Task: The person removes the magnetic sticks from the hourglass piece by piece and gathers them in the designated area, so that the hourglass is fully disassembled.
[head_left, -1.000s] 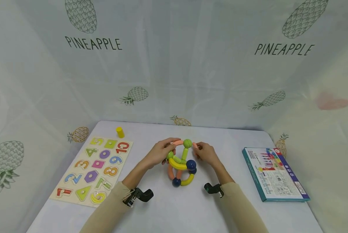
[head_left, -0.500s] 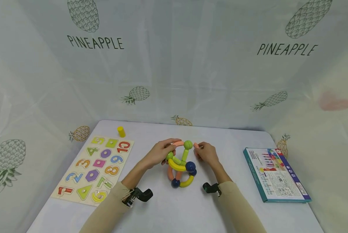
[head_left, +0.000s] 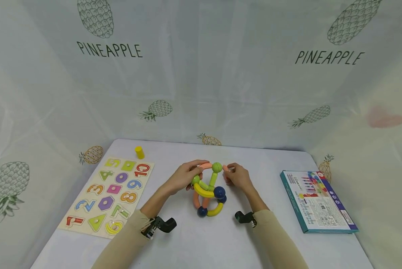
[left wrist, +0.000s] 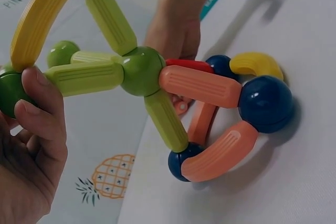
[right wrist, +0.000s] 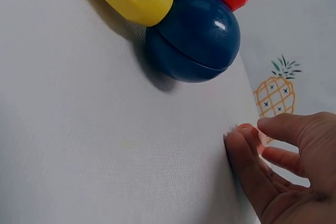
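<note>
A magnetic ball-and-stick toy structure (head_left: 213,183), built from green, yellow, orange, red and dark blue parts, stands mid-table. My left hand (head_left: 184,177) grips it from the left; in the left wrist view its fingers curl against a dark green ball (left wrist: 9,92). On top sits a light green ball (head_left: 217,167), with an orange stick (head_left: 205,165) running from it toward the left fingers. Just right of that ball, my right hand (head_left: 238,176) pinches a separate orange stick (head_left: 225,168), mostly covered by fingers in the right wrist view. A blue ball (right wrist: 193,36) joins yellow and red sticks.
A wooden number puzzle board (head_left: 96,198) lies at the left, with a yellow cylinder (head_left: 139,152) behind it. A flat teal-edged box (head_left: 318,201) lies on the right. Behind the white table (head_left: 201,246) hangs a pineapple-print cloth (head_left: 221,82).
Both hands keep nearly the same place and hold. The near blue balls of the structure have shifted very slightly toward the front left.
</note>
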`<control>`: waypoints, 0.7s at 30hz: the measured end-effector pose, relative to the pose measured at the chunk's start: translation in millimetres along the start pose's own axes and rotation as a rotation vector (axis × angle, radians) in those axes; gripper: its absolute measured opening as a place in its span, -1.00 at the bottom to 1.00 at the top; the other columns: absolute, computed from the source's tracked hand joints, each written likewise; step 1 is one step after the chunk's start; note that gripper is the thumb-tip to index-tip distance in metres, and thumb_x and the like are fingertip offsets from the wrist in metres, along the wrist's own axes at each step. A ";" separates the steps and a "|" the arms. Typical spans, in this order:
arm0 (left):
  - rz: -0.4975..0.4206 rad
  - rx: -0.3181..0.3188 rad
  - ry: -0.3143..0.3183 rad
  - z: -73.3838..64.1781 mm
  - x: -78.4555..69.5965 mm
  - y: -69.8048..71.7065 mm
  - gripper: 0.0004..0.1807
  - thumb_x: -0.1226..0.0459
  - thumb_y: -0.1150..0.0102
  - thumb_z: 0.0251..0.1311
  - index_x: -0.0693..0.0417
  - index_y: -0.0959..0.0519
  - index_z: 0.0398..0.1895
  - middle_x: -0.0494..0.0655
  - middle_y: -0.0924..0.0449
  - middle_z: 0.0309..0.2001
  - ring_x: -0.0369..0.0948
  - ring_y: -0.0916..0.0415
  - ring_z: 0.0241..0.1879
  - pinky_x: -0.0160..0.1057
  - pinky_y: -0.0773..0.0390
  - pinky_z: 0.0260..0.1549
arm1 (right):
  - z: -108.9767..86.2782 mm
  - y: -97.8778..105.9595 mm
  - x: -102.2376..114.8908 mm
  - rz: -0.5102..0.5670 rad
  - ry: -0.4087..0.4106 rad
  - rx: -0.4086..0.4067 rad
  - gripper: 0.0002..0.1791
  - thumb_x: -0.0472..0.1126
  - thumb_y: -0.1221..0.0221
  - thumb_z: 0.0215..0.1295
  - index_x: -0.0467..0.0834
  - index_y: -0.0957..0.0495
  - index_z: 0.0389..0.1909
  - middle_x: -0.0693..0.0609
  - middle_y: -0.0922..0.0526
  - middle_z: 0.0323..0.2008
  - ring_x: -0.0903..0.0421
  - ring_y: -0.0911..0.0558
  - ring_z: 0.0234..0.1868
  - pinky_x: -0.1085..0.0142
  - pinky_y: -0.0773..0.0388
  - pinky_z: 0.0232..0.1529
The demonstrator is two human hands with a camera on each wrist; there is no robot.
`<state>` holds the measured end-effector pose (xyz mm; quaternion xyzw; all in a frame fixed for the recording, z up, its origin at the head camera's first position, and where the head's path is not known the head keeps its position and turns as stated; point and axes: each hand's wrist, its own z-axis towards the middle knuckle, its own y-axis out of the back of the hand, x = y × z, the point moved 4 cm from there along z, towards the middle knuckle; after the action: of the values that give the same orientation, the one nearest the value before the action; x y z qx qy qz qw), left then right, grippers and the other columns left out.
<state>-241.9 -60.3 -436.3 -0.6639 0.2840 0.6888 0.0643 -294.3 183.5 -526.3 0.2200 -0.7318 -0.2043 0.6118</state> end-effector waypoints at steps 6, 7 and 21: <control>-0.008 0.003 0.006 0.9 0.7 -0.2 -0.61 0.08 0.05 0.55 -0.31 -0.45 0.37 0.01 -0.60 -0.32 -0.22 -0.25 -0.73 -0.36 -0.32 -0.77 | -4.2 4.2 4.5 -0.059 0.061 -0.025 -0.52 -0.09 -0.24 0.37 -0.23 -0.48 0.22 -0.14 -0.64 -0.20 0.13 -0.65 -0.50 0.33 -0.61 -0.47; -0.010 0.004 0.007 1.0 0.9 -0.2 -0.61 0.08 0.05 0.55 -0.32 -0.45 0.37 0.01 -0.60 -0.32 -0.22 -0.25 -0.73 -0.36 -0.32 -0.77 | -5.8 5.6 6.3 -0.062 0.082 -0.036 -0.53 -0.09 -0.23 0.39 -0.23 -0.50 0.21 -0.14 -0.63 -0.17 0.12 -0.65 -0.50 0.33 -0.60 -0.48; -0.062 0.039 0.015 1.7 1.8 -2.2 -0.56 0.03 0.12 0.57 -0.26 -0.38 0.43 0.02 -0.68 -0.24 -0.18 -0.52 -0.57 -0.27 -0.56 -0.68 | -56.2 19.5 72.3 0.286 0.434 0.179 -0.55 0.14 -0.10 0.49 0.04 -0.52 0.27 -0.12 -0.59 -0.20 -0.36 -0.56 -0.29 0.06 -0.64 -0.43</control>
<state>-242.6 -58.2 -438.7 -0.6762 0.2770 0.6759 0.0963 -251.5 156.5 -447.5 0.2065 -0.6224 0.0016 0.7550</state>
